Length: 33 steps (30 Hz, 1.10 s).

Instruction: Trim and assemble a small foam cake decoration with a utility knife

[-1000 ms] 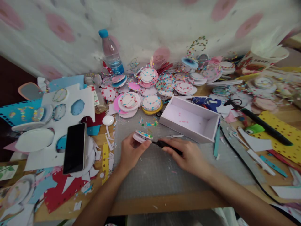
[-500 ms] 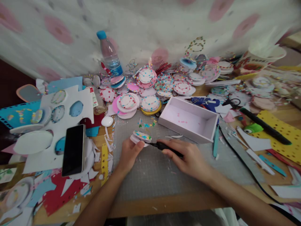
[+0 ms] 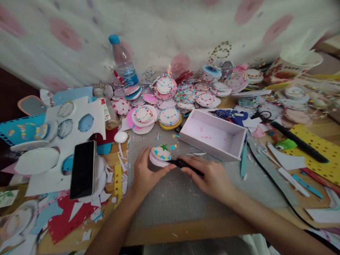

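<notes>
My left hand (image 3: 145,171) is closed around a small, layered round paper piece (image 3: 160,156), its thumb stretched along the near side. Blue and yellow stars ring the white top of the piece, and a green star (image 3: 164,147) shows at its far edge. In my right hand (image 3: 212,177) is a slim black tool (image 3: 187,165), held between thumb and fingers. The tool's narrow tip meets the right edge of the paper piece; its exact kind is unclear. Both hands are above the grey cutting mat (image 3: 164,202). Loose blue and yellow stars (image 3: 174,146) lie just beyond the piece.
An open white box (image 3: 212,136) with pink bits stands behind my right hand, a blue glue gun (image 3: 232,115) behind it. Several decorated paper discs (image 3: 170,117) crowd the back beside a water bottle (image 3: 124,63). A phone (image 3: 83,170) lies left; a black cable (image 3: 276,187) runs right.
The paper piece has tipped so more of its starred top shows. My left fingers have shifted round its left side and the thumb has extended right. My right hand has moved slightly left.
</notes>
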Each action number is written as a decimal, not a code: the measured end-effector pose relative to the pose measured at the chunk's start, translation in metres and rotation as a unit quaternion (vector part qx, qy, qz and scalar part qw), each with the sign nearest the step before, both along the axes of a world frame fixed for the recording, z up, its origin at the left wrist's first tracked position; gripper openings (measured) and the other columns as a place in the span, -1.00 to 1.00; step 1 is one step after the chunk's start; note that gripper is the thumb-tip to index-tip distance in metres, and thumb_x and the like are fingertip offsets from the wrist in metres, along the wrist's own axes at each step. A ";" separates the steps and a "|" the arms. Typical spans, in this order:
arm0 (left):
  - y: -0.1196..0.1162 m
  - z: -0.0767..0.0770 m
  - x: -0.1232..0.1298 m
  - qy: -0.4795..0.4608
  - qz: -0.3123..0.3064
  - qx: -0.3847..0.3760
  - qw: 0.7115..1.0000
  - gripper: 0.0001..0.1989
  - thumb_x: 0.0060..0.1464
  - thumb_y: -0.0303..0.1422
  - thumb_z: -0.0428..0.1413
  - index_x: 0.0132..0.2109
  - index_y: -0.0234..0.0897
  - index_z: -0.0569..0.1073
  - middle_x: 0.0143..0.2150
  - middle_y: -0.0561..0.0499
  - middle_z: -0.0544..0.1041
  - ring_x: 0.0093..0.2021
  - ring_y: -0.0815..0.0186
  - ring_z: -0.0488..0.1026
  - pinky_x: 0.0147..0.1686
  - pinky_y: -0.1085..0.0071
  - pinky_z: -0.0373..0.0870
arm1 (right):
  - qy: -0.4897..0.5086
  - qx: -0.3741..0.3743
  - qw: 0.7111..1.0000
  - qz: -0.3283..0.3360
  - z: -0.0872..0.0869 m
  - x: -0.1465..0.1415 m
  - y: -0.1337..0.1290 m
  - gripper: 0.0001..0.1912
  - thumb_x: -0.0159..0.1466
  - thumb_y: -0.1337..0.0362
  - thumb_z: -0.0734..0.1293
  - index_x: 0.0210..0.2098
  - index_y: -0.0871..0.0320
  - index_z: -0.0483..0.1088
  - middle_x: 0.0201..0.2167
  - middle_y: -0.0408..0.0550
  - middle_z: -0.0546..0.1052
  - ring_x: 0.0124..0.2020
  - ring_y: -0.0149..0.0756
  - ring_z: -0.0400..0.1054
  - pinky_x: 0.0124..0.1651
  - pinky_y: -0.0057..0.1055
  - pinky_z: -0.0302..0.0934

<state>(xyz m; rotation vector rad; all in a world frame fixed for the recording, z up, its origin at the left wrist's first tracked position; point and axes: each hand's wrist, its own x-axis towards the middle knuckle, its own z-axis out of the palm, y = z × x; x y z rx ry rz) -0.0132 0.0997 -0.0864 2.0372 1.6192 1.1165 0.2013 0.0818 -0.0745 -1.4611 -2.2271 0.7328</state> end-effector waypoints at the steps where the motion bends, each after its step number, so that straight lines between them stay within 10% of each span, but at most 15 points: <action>1: 0.001 0.000 0.000 0.011 -0.002 0.015 1.000 -0.39 -0.18 -0.08 0.32 -0.04 -0.34 0.37 -0.14 -0.16 0.50 -0.10 0.12 0.47 -0.10 0.24 0.42 | -0.004 0.003 1.000 -0.001 0.000 0.000 0.000 -0.62 0.38 0.10 0.15 0.10 0.02 0.36 -0.21 -0.10 0.59 -0.26 -0.24 0.52 -0.33 -0.41 0.31; 10: 0.001 0.001 0.000 -0.052 0.005 -0.079 0.996 -0.44 -0.22 -0.09 0.33 -0.11 -0.31 0.44 -0.17 -0.12 0.54 -0.16 0.13 0.49 -0.13 0.25 0.42 | -0.013 0.005 1.000 -0.003 -0.001 0.000 0.000 -0.62 0.38 0.10 0.14 0.11 0.03 0.37 -0.21 -0.08 0.59 -0.26 -0.23 0.52 -0.32 -0.40 0.32; 19: 0.002 -0.001 0.003 -0.281 -0.041 -0.248 0.926 -0.69 -0.14 -0.20 0.31 -0.31 -0.32 0.49 -0.38 0.00 0.55 -0.36 0.30 0.46 -0.34 0.46 0.39 | 0.014 -0.027 1.000 0.008 0.000 0.002 0.001 -0.63 0.38 0.12 0.14 0.10 0.04 0.37 -0.14 -0.06 0.59 -0.20 -0.20 0.51 -0.20 -0.34 0.36; 33: 0.004 -0.012 -0.005 -0.377 -0.043 -0.304 0.874 -0.45 -0.21 0.14 0.20 -0.41 -0.33 0.49 -0.50 -0.04 0.52 -0.50 0.31 0.42 -0.48 0.42 0.37 | 0.109 -0.048 0.992 0.033 0.008 0.004 0.001 -0.63 0.38 0.12 0.17 0.10 0.05 0.36 -0.19 -0.04 0.59 -0.23 -0.26 0.50 -0.16 -0.38 0.34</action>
